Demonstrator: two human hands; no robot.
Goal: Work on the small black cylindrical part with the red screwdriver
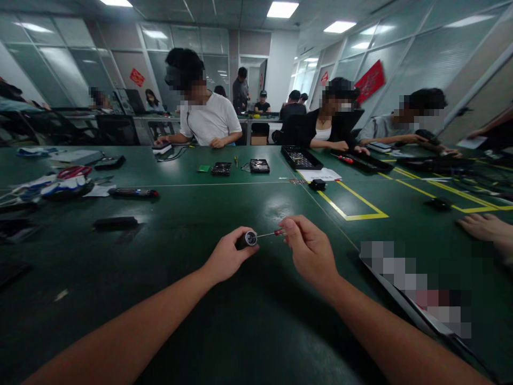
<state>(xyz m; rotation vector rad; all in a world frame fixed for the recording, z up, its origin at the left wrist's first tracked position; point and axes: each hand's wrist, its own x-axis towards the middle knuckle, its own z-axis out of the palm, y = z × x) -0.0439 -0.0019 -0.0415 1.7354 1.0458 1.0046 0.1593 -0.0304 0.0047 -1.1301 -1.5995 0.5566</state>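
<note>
In my left hand (227, 255) is a dark cylindrical part (250, 238), its open round end with a pale rim turned toward my right side. My left fingers and thumb close around its body. My right hand (310, 248) pinches the reddish handle of a small screwdriver (278, 232). The thin metal shaft points left, and its tip reaches the open end of the cylinder; how deep it goes I cannot tell. Both hands are held above the green table (192, 326).
Left lie a dark pen-like tool (133, 193), a black bar (115, 223) and bundled cables (68, 182). Ahead are opened drives (259, 166), a black tray (301, 158) and a small black block (317, 184). A tablet-like device (404, 299) is right, near another person's hand (483, 227). Co-workers sit opposite.
</note>
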